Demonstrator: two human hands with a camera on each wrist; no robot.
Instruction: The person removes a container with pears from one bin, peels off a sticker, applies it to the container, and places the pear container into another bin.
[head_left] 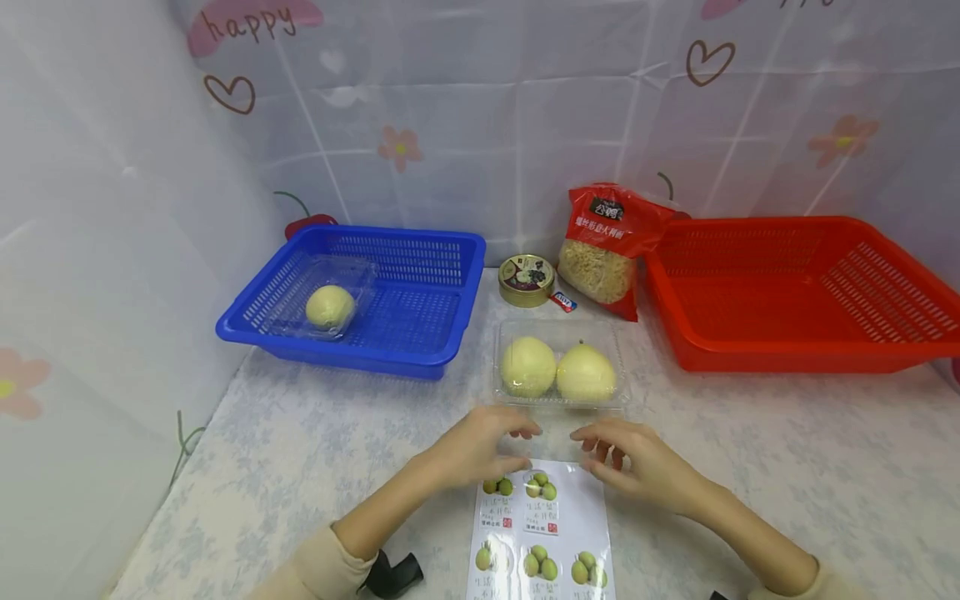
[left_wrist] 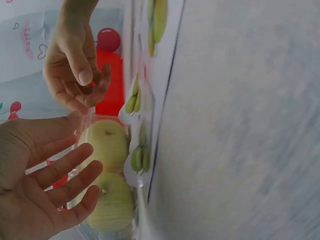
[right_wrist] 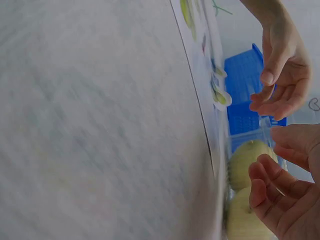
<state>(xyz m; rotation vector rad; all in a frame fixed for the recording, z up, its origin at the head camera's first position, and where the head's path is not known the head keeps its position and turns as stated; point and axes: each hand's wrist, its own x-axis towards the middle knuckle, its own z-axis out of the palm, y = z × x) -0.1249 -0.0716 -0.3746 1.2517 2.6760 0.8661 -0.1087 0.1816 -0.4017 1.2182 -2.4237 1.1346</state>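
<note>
A clear plastic clamshell box [head_left: 555, 405] with two round, pale yellow pears [head_left: 586, 373] stands just beyond my hands. Over the near side of it, my left hand [head_left: 480, 446] hovers with fingers loosely bent and nothing in them. My right hand [head_left: 641, 462] faces it from the other side, also holding nothing; a gap separates the two. Below them lies a white sheet [head_left: 581, 517] of fruit-printed labels. Two labels, such as this label [left_wrist: 134, 162], rise off the sheet at their tops in the left wrist view. The right wrist view shows both bare palms [right_wrist: 292, 200] beside the pears.
At the back left, a blue basket [head_left: 405, 360] contains another clear box with one pear [head_left: 330, 307]. A red basket [head_left: 802, 358] stands at right. Between them are a round tin [head_left: 527, 282], a small wrapped candy [head_left: 564, 302] and a red pasta bag [head_left: 607, 250].
</note>
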